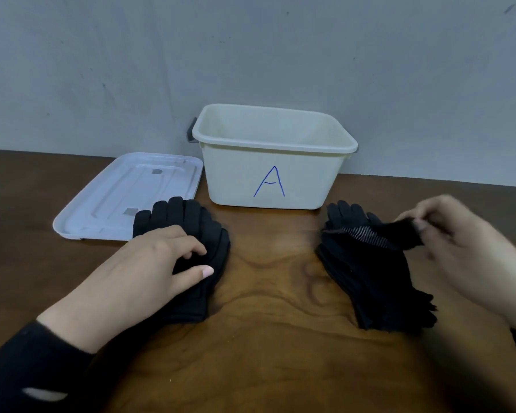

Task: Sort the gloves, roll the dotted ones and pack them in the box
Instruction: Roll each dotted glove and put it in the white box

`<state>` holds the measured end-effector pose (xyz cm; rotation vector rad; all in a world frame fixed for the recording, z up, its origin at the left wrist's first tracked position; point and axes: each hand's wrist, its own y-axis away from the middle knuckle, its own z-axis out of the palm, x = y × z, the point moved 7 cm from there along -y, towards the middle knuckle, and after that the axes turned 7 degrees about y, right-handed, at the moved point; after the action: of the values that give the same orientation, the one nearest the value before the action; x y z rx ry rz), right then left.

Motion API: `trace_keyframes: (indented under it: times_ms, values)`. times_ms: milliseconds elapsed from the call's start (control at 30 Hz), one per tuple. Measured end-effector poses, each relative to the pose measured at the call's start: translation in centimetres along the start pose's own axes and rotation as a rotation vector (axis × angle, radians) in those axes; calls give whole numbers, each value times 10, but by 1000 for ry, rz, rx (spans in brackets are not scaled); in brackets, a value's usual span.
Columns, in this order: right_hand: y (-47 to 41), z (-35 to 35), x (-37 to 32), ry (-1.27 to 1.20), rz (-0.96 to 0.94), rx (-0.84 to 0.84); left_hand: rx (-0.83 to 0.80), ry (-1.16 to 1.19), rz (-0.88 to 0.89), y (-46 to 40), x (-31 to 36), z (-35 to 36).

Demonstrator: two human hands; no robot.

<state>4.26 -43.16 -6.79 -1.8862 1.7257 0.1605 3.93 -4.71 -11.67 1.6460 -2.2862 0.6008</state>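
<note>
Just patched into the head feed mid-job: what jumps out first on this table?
The cream box marked with a blue A stands open at the back, its pale lid lying flat to its left. In front lie two piles of black gloves: the left hand rests on the left pile, and the right hand pinches a glove with dotted grip above the right pile.

- Bare table (268, 293) lies between the left glove pile (191, 234) and right glove pile (370, 278).
- Box (268, 174) top open; seemingly empty.
- Lid (125, 195) lies just beside the box.
</note>
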Motion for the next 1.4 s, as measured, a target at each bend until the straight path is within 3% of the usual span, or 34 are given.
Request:
trace_keyframes:
  times_ms: [100, 233, 433, 733, 900, 1067, 1200, 1400]
  values:
    - [-5, -23, -6, -116, -4, 251, 7, 46, -9, 0, -3, 0]
    - [-11, -33, -35, -252, -10, 296, 48, 111, -32, -2, -6, -2]
    - [-28, -22, -120, -307, -64, -83, 29, 131, -31, -4, -10, -1]
    - [-25, -7, -169, -148, -126, 170, 33, 190, -36, -2, -14, -4]
    - [30, 85, -153, 99, -233, -178, 47, 169, -15, -1, -10, -7]
    - [30, 119, -146, 100, -342, -253, 46, 114, 0, 2, -1, -16]
    - [30, 134, -140, 145, -355, -344, -97, 57, -20, 5, 1, -16]
    - [30, 131, -138, 118, -337, -346, -267, -3, -42, 10, 0, -7]
